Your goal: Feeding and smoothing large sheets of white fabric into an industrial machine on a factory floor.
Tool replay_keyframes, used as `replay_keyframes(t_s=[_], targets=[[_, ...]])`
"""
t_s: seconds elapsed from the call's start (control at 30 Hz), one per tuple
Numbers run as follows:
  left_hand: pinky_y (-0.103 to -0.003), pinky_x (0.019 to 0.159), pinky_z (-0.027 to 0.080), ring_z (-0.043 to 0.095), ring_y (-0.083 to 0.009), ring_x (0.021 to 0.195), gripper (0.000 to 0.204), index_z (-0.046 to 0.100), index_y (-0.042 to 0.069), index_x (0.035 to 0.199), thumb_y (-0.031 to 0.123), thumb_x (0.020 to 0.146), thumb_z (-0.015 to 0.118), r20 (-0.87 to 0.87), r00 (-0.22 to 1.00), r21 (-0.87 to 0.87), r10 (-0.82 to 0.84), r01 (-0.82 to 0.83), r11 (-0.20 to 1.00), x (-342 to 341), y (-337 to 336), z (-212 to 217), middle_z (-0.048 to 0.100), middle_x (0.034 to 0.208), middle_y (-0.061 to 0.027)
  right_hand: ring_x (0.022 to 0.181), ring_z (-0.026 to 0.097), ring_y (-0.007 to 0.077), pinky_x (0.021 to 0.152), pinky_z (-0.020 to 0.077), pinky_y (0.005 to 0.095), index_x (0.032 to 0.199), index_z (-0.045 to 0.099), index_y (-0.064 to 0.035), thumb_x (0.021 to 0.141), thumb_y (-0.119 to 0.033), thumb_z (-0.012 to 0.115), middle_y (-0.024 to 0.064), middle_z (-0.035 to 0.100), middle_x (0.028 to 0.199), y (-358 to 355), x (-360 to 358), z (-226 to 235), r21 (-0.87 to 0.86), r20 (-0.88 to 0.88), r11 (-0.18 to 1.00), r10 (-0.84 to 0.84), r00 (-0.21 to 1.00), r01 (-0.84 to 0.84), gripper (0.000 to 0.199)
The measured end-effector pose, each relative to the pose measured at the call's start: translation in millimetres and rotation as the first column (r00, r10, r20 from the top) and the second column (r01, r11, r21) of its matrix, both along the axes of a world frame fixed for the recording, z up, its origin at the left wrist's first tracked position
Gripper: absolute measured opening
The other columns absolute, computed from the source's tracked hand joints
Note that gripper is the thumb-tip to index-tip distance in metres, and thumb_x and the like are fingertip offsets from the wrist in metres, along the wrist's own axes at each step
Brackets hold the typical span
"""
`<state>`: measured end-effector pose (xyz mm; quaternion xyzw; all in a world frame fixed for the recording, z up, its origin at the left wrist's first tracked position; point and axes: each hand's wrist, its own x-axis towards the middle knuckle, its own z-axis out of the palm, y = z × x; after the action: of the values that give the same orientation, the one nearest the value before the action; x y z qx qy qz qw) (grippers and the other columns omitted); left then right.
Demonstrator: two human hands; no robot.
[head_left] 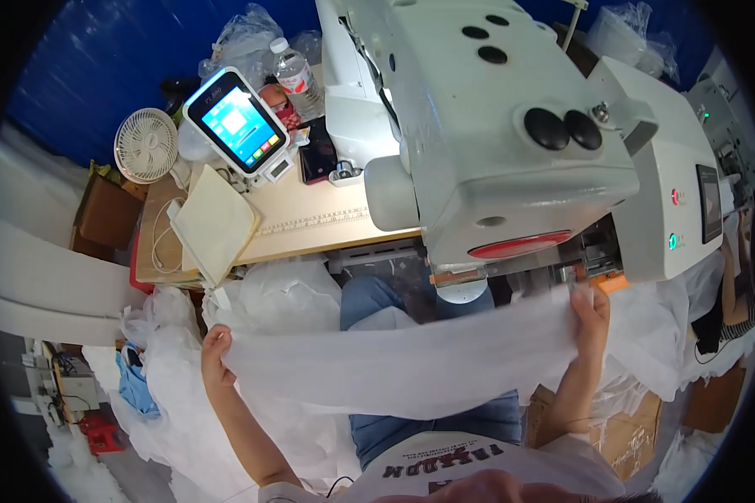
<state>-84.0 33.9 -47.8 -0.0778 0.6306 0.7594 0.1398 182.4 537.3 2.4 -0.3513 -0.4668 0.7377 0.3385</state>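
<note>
A long strip of thin white fabric point(411, 366) stretches between my hands above my lap. Its left end is pinched in my left hand point(218, 352), fingers closed. At the other end my right hand point(591, 314) grips the fabric, slightly blurred, just below the working head of a large white sewing machine point(528, 180). Beneath the machine's head a round metal plate point(464, 291) shows past the strip's upper edge. The strip sags a little in the middle and hides part of my jeans.
Heaps of white fabric point(273, 293) lie left and right of my legs. On the wooden table point(310, 236) stand a lit control screen point(236, 121), a small fan point(146, 145), a plastic bottle point(294, 74) and a dark phone point(318, 155). Another person's arm point(732, 277) shows at far right.
</note>
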Motion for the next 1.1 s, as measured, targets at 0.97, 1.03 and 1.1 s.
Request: replay_keyframes(t_s=[0.97, 1.03, 1.1], targets=[[-0.025, 0.049, 0.042, 0.055, -0.0126, 0.054, 0.01, 0.058, -0.003, 0.07, 0.001, 0.073, 0.067, 0.276, 0.951, -0.08, -0.141, 0.169, 0.982, 104.9, 2.2, 2.9, 0.062, 0.067, -0.008, 0.093, 0.048, 0.0403, 0.083, 0.0388, 0.0427, 0.099, 0.057, 0.0034, 0.077, -0.006, 0.055, 0.0209, 0.056, 0.1, 40.2, -66.8, -11.0, 0.975, 0.187, 0.007, -0.57, 0.8, -0.223, 0.025], [-0.025, 0.043, 0.039, 0.051, -0.0119, 0.047, 0.01, 0.058, -0.002, 0.069, 0.0, 0.072, 0.067, 0.18, 0.945, 0.159, -0.273, 0.246, 0.956, 96.8, -31.5, 8.8, 0.059, 0.061, -0.0068, 0.092, 0.05, 0.0386, 0.084, 0.0392, 0.0398, 0.103, 0.056, 0.0032, 0.077, -0.007, 0.057, 0.02, 0.057, 0.098, 7.5, -76.4, 6.0, 0.999, 0.003, -0.026, -0.527, 0.85, -0.02, 0.028], [-0.024, 0.038, 0.035, 0.048, -0.0113, 0.04, 0.009, 0.058, -0.001, 0.068, -0.001, 0.071, 0.067, 0.053, 0.921, 0.369, -0.385, 0.34, 0.865, 84.8, -51.9, 28.5, 0.057, 0.055, -0.0056, 0.093, 0.051, 0.0377, 0.085, 0.0392, 0.0385, 0.106, 0.056, 0.0032, 0.078, -0.007, 0.058, 0.0198, 0.057, 0.098, 10.7, -77.5, -3.0, 0.98, 0.184, 0.011, -0.408, 0.894, -0.197, 0.03]])
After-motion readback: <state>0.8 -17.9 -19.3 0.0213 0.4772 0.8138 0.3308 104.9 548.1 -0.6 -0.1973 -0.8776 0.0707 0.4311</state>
